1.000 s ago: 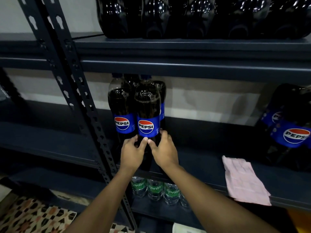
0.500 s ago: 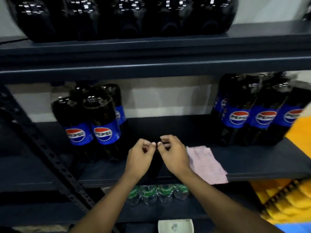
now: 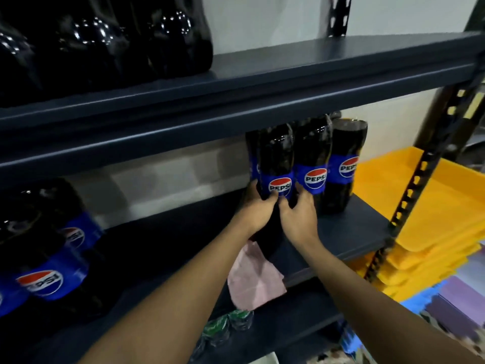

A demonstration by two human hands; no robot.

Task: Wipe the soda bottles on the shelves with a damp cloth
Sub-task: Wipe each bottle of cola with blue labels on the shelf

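A group of dark Pepsi bottles with blue labels stands at the right end of the middle shelf (image 3: 349, 232). Both hands grip the front left Pepsi bottle (image 3: 278, 164) of that group. My left hand (image 3: 258, 210) wraps its left side below the label. My right hand (image 3: 299, 214) wraps its right side. The pink cloth (image 3: 253, 279) lies flat on the shelf just below my hands, partly hidden by my left forearm. Another pack of Pepsi bottles (image 3: 47, 248) stands at the shelf's left end.
Dark bottles (image 3: 105, 43) fill the upper shelf. Green-capped bottles (image 3: 225, 324) sit on the shelf below. A perforated upright post (image 3: 409, 195) bounds the rack on the right, with stacked yellow trays (image 3: 433, 211) beyond it.
My view and both hands moved right, from the left bottle pack, across the empty middle of the shelf, to the right group. The hands, empty before, now grip its front left bottle.
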